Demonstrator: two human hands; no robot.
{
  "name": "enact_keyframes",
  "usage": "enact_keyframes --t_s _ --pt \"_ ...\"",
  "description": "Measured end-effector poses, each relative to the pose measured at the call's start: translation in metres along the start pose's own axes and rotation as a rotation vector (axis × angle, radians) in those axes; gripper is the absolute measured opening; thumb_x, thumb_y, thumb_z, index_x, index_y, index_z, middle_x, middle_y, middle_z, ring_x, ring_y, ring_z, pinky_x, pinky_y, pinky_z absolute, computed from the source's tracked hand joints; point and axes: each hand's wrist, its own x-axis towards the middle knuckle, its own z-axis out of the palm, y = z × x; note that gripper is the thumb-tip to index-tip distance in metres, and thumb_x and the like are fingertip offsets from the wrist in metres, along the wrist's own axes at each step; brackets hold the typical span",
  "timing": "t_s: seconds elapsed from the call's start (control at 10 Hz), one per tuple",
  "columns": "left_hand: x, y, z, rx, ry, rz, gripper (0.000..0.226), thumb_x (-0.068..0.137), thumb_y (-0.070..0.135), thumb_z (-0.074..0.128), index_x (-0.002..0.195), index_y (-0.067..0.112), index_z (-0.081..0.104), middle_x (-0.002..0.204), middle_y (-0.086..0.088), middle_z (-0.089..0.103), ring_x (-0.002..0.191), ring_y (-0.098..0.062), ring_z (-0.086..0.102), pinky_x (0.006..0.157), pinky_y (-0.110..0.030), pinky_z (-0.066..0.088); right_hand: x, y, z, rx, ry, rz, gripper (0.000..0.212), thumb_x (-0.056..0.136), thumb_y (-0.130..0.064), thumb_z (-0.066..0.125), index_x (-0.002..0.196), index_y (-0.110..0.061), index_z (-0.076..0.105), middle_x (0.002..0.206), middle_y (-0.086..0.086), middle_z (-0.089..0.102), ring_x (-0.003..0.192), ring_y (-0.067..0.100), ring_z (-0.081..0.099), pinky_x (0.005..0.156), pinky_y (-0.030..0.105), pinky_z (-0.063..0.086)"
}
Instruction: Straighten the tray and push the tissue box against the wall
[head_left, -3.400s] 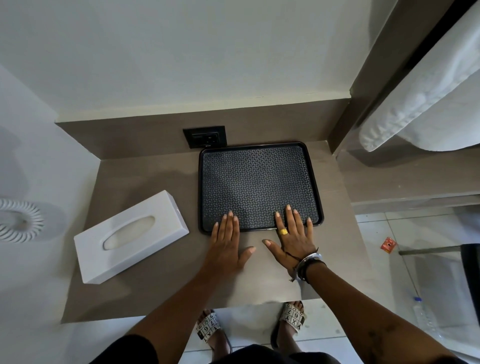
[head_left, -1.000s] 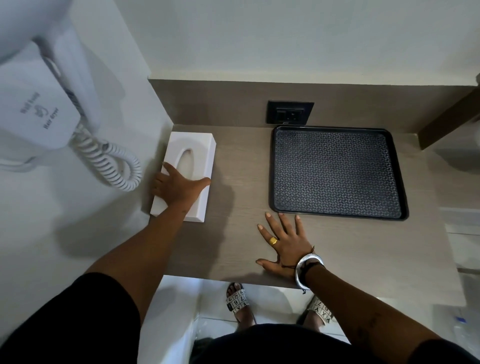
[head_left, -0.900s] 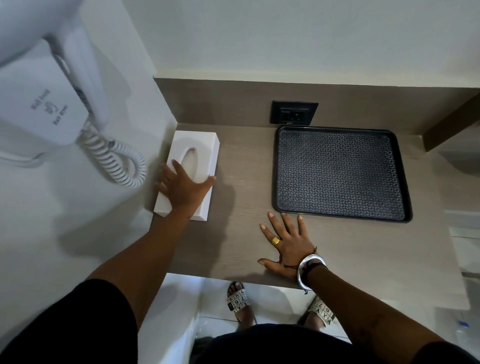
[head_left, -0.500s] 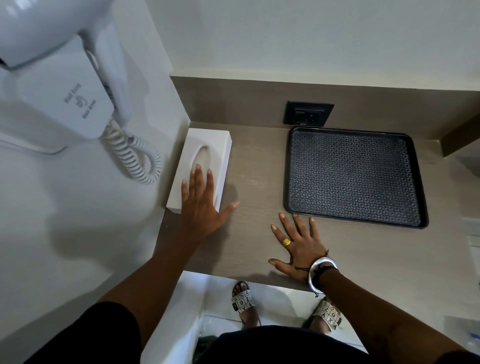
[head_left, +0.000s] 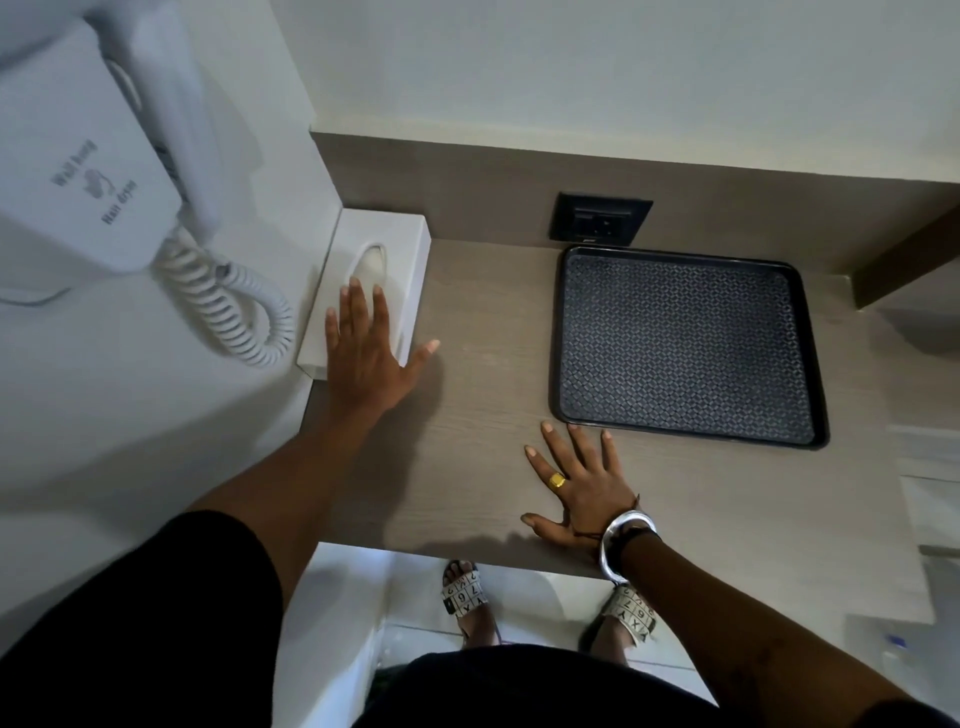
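The white tissue box (head_left: 387, 244) lies lengthwise in the counter's back left corner, its long side along the left wall. My left hand (head_left: 366, 353) rests flat on the box's near end, fingers spread and pointing to the back, gripping nothing. The black patterned tray (head_left: 685, 345) sits square on the counter at the back right, its far edge close to the backsplash. My right hand (head_left: 582, 486) lies flat on the counter just in front of the tray's near left corner, fingers apart, fingertips close to the rim.
A white wall-mounted hair dryer (head_left: 98, 156) with a coiled cord (head_left: 234, 312) hangs on the left wall beside the box. A black power socket (head_left: 600, 218) sits in the backsplash behind the tray. The counter's front edge (head_left: 467, 551) runs above my feet.
My left hand went from gripping the box's side to lying flat on its near end. The box now sits further back along the left wall. The right hand stayed put.
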Motion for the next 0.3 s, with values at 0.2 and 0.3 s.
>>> enact_keyframes --t_s 0.2,0.3 --pt "0.0071 -0.0011 0.0005 0.039 -0.02 0.015 0.103 0.084 0.081 0.026 0.155 0.007 0.021 0.163 -0.024 0.019 0.152 -0.038 0.018 0.125 -0.052 0.014 0.0001 0.0021 0.0027 -0.001 0.035 -0.018 0.088 0.077 -0.08 0.04 0.148 -0.028 0.038 0.157 0.01 0.032 0.14 0.042 0.033 0.11 0.07 0.021" --pt "0.0074 -0.0015 0.0003 0.045 0.014 0.013 0.104 0.083 0.082 0.026 0.156 0.008 0.019 0.163 -0.024 0.018 0.152 -0.038 0.017 0.125 -0.053 0.014 -0.002 0.0011 0.0029 0.019 0.032 -0.001 0.088 0.078 -0.08 0.038 0.15 -0.03 0.03 0.16 0.007 0.025 0.143 0.041 0.026 0.113 0.068 0.016"
